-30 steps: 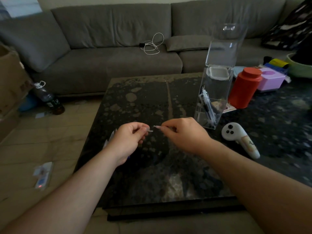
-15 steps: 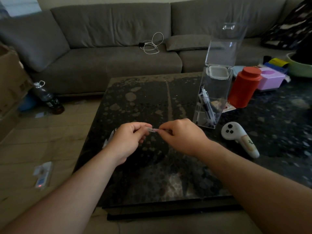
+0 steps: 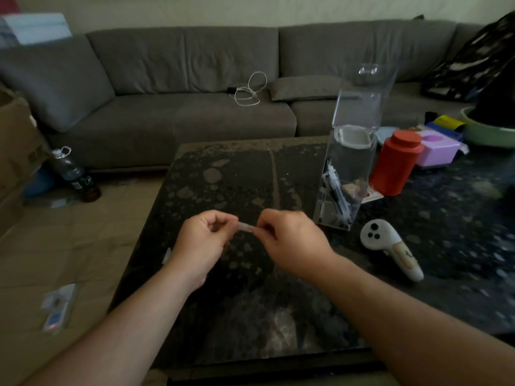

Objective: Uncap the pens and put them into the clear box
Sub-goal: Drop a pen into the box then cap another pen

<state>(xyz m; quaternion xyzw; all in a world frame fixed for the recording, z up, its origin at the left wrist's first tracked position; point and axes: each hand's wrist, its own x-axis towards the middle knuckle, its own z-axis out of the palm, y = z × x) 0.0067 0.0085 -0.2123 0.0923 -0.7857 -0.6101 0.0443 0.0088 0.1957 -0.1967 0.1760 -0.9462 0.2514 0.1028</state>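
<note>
Grey fabric covers the long corner sofa across the back, with a loose white cable coiled on its seat. In front of it stands the dark speckled stone table, which fills the middle of the view. Near the table's right side rises the tall clear plastic box, its lid flap tipped up and open; several dark-and-clear pens lean inside it against the left wall, tips down at the bottom. Just right of the box and behind it stands a red round canister, and beyond that a lilac plastic container. A white handheld controller with black buttons lies on the table just in front and to the right of the box. On the floor to the left, a dark plastic bottle stands beside a cardboard carton. Over the table's near half, well left of the box, the two bare hands meet: the left hand and the right hand each have curled fingers pinching one end of a small translucent pen, which lies level between them, above the table top. Whether cap and barrel are apart is too blurred to tell.
</note>
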